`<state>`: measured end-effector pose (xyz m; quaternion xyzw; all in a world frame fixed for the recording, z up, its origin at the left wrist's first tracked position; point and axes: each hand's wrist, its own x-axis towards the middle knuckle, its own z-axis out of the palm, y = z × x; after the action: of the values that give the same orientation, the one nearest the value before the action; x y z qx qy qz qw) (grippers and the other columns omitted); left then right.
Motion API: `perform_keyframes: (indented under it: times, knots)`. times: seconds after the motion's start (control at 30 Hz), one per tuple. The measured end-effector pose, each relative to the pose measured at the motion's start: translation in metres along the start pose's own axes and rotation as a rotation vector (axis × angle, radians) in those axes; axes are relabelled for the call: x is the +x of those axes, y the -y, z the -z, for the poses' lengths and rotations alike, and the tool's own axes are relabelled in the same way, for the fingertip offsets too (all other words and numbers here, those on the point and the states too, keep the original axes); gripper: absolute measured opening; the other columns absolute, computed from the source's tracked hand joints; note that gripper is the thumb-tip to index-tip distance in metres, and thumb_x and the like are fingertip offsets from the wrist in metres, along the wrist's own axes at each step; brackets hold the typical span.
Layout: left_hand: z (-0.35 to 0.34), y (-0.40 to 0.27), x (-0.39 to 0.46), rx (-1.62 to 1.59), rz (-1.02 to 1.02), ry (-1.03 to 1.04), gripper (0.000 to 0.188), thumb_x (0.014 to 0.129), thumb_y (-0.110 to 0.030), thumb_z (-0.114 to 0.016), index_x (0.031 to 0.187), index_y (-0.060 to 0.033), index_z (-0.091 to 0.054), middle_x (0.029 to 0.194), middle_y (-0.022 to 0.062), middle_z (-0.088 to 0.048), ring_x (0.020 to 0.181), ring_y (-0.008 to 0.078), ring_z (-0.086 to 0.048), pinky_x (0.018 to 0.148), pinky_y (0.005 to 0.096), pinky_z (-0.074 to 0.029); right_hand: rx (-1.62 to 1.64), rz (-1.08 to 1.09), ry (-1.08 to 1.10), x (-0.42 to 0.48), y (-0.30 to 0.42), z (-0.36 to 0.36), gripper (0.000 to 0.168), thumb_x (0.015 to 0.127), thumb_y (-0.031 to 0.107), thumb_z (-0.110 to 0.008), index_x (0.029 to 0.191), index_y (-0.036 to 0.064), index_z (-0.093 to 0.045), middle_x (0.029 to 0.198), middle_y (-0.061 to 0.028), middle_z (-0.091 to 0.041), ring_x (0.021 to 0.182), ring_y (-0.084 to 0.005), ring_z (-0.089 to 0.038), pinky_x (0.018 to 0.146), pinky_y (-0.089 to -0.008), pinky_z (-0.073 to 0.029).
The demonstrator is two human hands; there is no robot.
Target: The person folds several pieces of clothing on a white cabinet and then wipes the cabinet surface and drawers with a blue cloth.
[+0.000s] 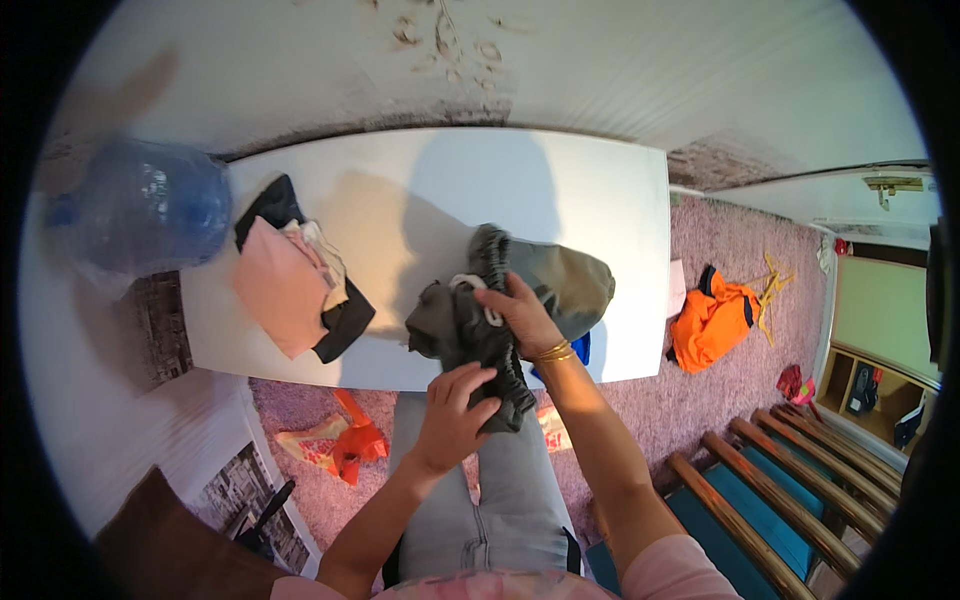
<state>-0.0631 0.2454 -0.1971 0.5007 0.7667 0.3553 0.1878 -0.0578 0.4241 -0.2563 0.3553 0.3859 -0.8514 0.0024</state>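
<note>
A dark grey-green garment (577, 281) with a gathered elastic waistband and a white drawstring lies bunched over the front part of the white table. My right hand (521, 315), with gold bangles at its wrist, grips the garment by the waistband near the drawstring. Fingers spread, my left hand (457, 416) is at the garment's near edge; whether it touches the cloth I cannot tell. A piece of blue cloth (582, 349) shows partly from beneath the garment. Further left on the table lies a pile with a pink cloth (281, 289) on top of black cloth (345, 322).
The white table (630, 180) stands against the wall. A large blue plastic water bottle (161, 206) is at its left end. On the pink carpet lie an orange garment (709, 322), yellow hangers (771, 296) and an orange-red bag (360, 442). Wooden rails (787, 480) stand at lower right.
</note>
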Motion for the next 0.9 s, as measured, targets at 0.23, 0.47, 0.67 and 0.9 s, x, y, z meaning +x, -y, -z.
perform_keyframes:
  times: [0.23,0.47,0.67,0.9]
  knots:
    - [0.068,-0.071,-0.014,-0.197,0.159,0.027,0.048,0.061,-0.007,-0.070,0.107,-0.0059,-0.053,0.100,0.0125,-0.059,0.090,0.0327,-0.056,0.076,0.0396,-0.045,-0.043,0.322,-0.138,-0.083,0.096,-0.040,0.023,0.088,0.019,-0.058,0.104,0.003,-0.054,0.090,0.0016,-0.057,0.077,-0.0064,-0.051,0.067,-0.0220,-0.043]
    - [0.132,-0.117,-0.010,0.126,-0.058,-0.221,0.026,0.064,-0.001,-0.060,0.090,-0.0057,-0.061,0.086,0.0087,-0.058,0.081,0.0287,-0.056,0.071,0.0365,-0.044,-1.187,0.880,-0.042,-0.189,0.140,-0.080,0.023,0.079,0.013,-0.059,0.098,0.000,-0.053,0.089,-0.0193,-0.055,0.076,-0.0402,-0.055,0.066,-0.0408,-0.047]
    - [0.188,-0.131,0.009,0.190,-0.306,-0.336,0.025,0.059,-0.001,-0.065,0.083,-0.0073,-0.061,0.124,0.0102,-0.048,0.112,0.0328,-0.045,0.092,0.0426,-0.040,-1.348,1.002,-0.065,-0.259,0.153,-0.118,0.029,0.076,0.006,-0.057,0.105,0.005,-0.056,0.092,-0.0152,-0.054,0.075,-0.0344,-0.058,0.065,-0.0414,-0.050]
    - [0.253,-0.128,0.017,0.156,-0.322,0.073,0.021,0.064,-0.004,-0.066,0.084,-0.0053,-0.059,0.116,0.0097,-0.052,0.116,0.0267,-0.045,0.102,0.0530,-0.027,-1.363,0.962,-0.093,-0.280,0.160,-0.170,0.032,0.075,0.009,-0.060,0.107,0.009,-0.060,0.085,-0.0133,-0.057,0.079,-0.0309,-0.058,0.069,-0.0349,-0.046]
